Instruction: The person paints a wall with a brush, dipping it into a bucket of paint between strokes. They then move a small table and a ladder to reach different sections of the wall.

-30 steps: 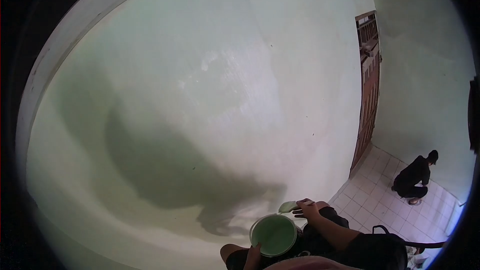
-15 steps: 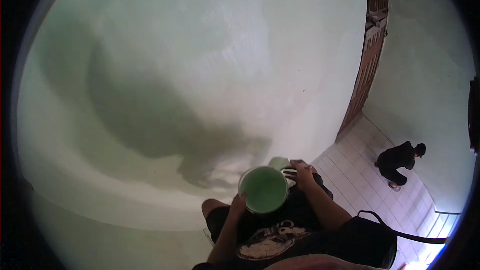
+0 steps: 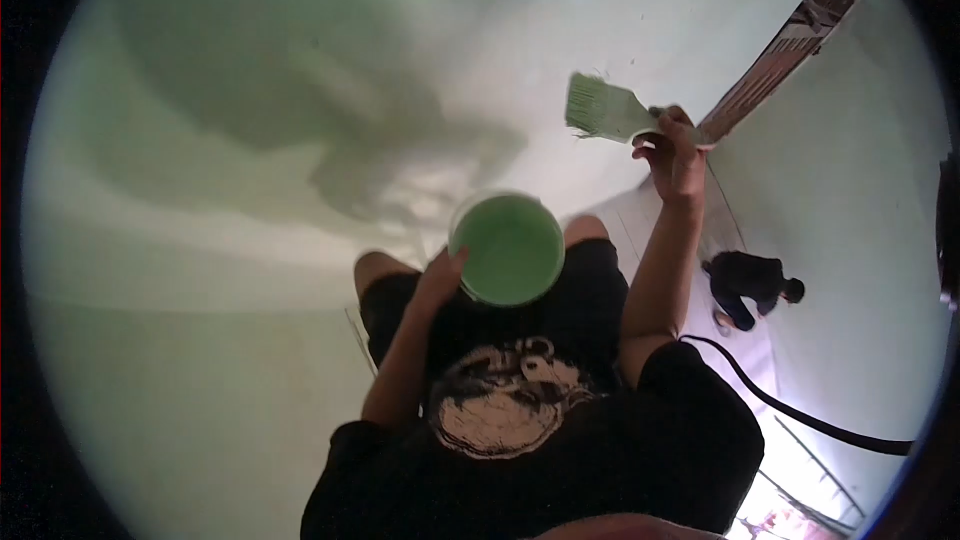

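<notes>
A round bucket (image 3: 508,248) of green paint stands over my lap, and my left hand (image 3: 441,278) grips its left rim, the thumb over the edge. Up and to the right, my right hand (image 3: 677,152) is closed on the handle of a wide paintbrush (image 3: 607,109). Its green-coated bristles point left, near the pale green wall (image 3: 480,50). The brush is apart from the bucket.
Another person (image 3: 746,285) in dark clothes and a cap bends low on the tiled floor at the right. A brown wooden door (image 3: 770,65) is at the upper right. A black cable (image 3: 800,418) runs by my right shoulder.
My right hand has risen from beside the bucket with the brush, which now shows in full. The bucket and my left hand appear higher in the view, which has shifted.
</notes>
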Demonstrator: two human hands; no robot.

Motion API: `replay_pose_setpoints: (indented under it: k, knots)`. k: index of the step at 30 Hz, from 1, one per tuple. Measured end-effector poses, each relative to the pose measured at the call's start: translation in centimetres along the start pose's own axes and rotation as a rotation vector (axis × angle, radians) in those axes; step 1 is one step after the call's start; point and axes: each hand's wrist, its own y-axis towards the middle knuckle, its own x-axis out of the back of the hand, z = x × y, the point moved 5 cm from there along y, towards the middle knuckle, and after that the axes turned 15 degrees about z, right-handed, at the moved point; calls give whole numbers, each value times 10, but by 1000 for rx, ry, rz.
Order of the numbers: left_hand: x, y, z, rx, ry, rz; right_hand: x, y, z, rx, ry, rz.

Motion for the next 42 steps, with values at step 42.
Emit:
replay_pose_setpoints:
  k: [42]
  knots:
    - [-10, -22, -32, -8, -137, -39, -106, -55, -120, -679, -907, 814]
